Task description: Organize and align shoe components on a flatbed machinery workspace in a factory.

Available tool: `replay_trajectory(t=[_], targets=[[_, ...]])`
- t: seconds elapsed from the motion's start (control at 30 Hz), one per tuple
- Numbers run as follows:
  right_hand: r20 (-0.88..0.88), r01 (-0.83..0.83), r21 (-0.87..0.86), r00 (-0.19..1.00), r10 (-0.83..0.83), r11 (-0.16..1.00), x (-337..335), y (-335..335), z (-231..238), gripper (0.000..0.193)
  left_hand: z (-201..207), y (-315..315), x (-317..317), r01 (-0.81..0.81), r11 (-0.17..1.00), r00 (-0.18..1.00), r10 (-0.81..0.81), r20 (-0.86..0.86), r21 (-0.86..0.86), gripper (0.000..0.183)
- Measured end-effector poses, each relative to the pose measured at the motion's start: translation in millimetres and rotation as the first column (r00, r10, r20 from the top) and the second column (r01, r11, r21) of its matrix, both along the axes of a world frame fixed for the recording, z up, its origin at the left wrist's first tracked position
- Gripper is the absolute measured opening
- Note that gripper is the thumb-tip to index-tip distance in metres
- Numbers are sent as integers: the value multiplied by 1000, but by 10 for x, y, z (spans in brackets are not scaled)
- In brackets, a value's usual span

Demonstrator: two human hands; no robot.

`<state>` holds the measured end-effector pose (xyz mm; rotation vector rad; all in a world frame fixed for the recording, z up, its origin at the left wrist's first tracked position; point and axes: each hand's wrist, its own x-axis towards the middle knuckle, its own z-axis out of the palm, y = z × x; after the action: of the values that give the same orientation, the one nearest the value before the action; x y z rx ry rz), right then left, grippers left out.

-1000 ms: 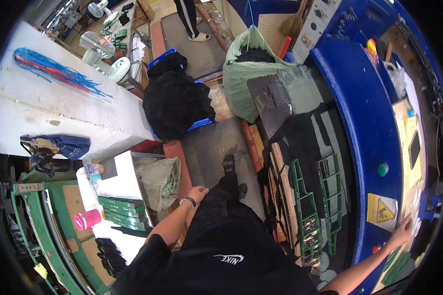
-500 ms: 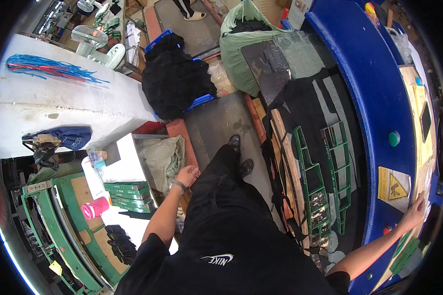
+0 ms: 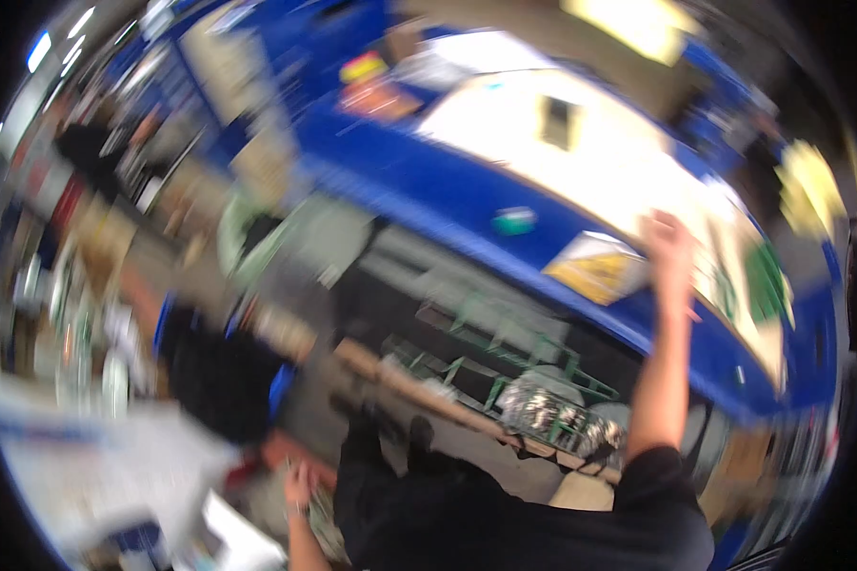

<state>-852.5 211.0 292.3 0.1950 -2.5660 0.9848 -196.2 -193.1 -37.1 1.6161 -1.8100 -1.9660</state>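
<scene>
My right hand (image 3: 668,240) reaches out over the pale board (image 3: 505,124) on top of the blue machine (image 3: 419,181), near the board's closer edge. Motion smears its fingers, so whether they hold or touch anything is unclear. My left hand (image 3: 300,483) hangs low at my left side, close to a pale sack, and its fingers are blurred too. A dark, phone-like rectangle (image 3: 559,124) lies on the board, beyond my right hand. Below that hand is a yellow warning sign (image 3: 592,268) on the machine's blue front, with a green button (image 3: 514,222) to its left.
Green metal frames (image 3: 476,371) lie on black and grey material under the machine. Black cloth fills a blue crate (image 3: 214,376) at left. Behind it stands a pale green sack (image 3: 248,238). A person in dark clothing (image 3: 100,147) is far left.
My view has swung right toward the blue machine, blurring everything. My right hand has come from the far right edge to over the board; my left stays low at my side.
</scene>
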Motion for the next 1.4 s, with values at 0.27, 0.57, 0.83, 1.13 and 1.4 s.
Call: replay_trajectory(t=[0.27, 0.57, 0.83, 1.13, 1.4], targets=[[-157, 225, 184, 968, -197, 957, 372, 323, 593, 34, -135, 41, -943, 284, 957, 956, -287, 64, 52, 27], [-172, 214, 216, 969, -179, 953, 274, 166, 477, 38, -29, 105, -995, 319, 945, 873, -324, 364, 75, 44], [-168, 230, 184, 965, -200, 956, 338, 167, 607, 31, 93, 157, -1207, 296, 955, 901, -286, 328, 18, 44], [-207, -301, 388, 892, 401, 871, -453, -705, 1308, 21, -4, 132, -985, 82, 983, 972, -115, 204, 167, 39], [25, -381, 729, 845, 534, 569, -1941, -1879, 1073, 35, -302, 150, -450, -79, 984, 975, 43, 216, 159, 44]])
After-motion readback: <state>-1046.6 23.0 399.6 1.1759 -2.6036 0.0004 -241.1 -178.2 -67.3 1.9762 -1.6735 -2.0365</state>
